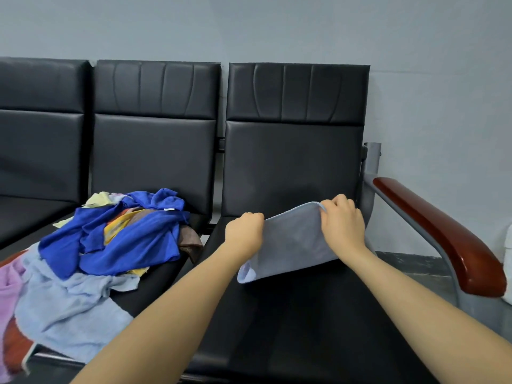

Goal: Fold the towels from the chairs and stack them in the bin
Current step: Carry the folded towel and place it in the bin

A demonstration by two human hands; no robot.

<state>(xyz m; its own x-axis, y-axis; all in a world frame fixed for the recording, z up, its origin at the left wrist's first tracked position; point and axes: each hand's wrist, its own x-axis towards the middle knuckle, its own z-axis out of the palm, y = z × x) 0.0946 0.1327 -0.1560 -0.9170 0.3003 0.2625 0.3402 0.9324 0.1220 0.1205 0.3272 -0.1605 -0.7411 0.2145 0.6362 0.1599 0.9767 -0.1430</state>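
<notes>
The fingers of the left hand (244, 231) are curled and pinch the left upper corner of a pale grey-blue towel (291, 245). The fingers of the right hand (343, 220) are curled too and pinch the right upper corner of the same towel. Both hands are seen from the back, so the fingertips themselves are hidden behind the cloth. The towel looks folded, and the hands hold its upper edge stretched between them. It hangs tilted above the seat of the right chair (304, 314), in front of the black backrest. Its lower left corner curls a little and comes close to the seat; whether it touches the seat is not clear.

On the middle chair (155, 151), to the left of the hands, lies an unfolded pile of towels (91, 259). A deep blue towel (124, 236) is on top, a light blue towel (66, 309) spreads below it, and yellow, orange, brown and lilac pieces show between and beside them. A red-brown armrest (443, 234) on a grey metal frame stands at the right end of the row. Behind the chairs is a plain grey wall (249, 26).
</notes>
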